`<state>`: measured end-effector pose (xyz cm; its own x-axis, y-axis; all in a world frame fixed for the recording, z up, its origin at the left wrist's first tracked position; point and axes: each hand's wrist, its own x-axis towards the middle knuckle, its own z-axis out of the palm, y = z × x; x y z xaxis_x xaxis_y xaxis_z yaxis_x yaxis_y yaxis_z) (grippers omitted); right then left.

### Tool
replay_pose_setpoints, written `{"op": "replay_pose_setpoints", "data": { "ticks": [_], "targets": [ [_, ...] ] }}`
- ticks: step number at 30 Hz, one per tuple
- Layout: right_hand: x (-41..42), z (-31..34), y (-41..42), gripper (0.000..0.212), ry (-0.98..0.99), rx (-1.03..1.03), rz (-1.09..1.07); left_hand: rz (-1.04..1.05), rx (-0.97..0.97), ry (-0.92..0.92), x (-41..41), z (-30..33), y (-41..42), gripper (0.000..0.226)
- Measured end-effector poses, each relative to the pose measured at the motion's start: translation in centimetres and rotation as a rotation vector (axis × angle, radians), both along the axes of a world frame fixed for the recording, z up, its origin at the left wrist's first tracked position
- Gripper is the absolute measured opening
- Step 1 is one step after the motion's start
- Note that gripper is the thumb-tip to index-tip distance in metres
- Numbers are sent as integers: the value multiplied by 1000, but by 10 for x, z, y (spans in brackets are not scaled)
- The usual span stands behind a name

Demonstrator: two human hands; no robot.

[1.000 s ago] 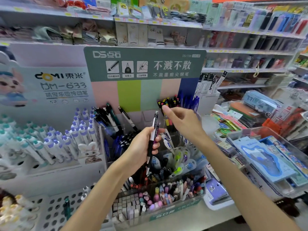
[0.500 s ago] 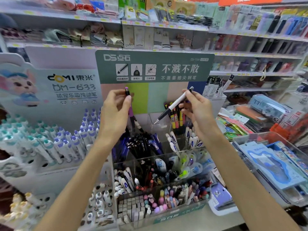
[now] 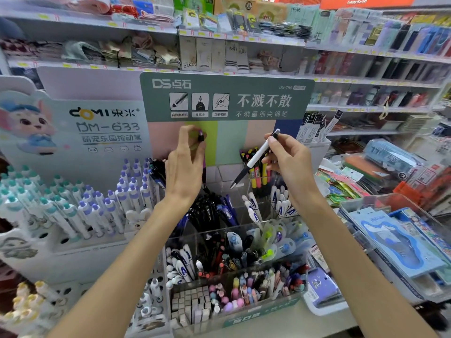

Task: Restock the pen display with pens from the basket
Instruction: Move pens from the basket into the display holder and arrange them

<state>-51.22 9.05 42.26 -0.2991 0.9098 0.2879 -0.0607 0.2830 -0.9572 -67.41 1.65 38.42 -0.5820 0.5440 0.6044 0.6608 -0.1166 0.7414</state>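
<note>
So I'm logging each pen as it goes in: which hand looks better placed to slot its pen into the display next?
Probably the right hand. Its white pen is fully visible, tip angled down towards the clear compartments just below. The left hand holds its purple pen upright, mostly hidden behind the fingers.

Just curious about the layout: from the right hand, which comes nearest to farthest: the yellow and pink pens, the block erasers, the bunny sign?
1. yellow and pink pens, just beside the right hand.
2. block erasers, low in the front bin.
3. bunny sign, far left.
</note>
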Motion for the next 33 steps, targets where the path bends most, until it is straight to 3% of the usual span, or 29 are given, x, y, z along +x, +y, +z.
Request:
{"op": "replay_pose_setpoints", "data": {
  "ticks": [3, 8, 10, 14, 19, 24, 31, 33],
  "targets": [
    [1, -1, 0, 13, -3, 4, 1, 16, -103, 61, 2, -9, 0, 20],
    [3, -3, 0, 12, -32, 14, 15, 382, -378, 586, -8, -12, -7, 22],
    [2, -3, 1, 13, -61, 32, 21, 426, -475, 651, -12, -2, -11, 21],
    [-8, 4, 1, 13, -135, 166, 35, 440, -770, 559, -18, 13, -15, 43],
    [-39, 13, 2, 19, -339, 415, 23, 393, -606, 405, -24, 14, -24, 39],
    [-72, 4, 2, 31, -547, 571, 57, 339, -568, 428, -25, 20, -41, 38],
    [-84, -3, -19, 32, -319, 793, -131, 205, -509, 251, -33, 18, -101, 15],
    [-84, -13, -17, 32, -396, 786, -134, 130, -536, 158, -39, 9, -111, 9]
  ]
}}
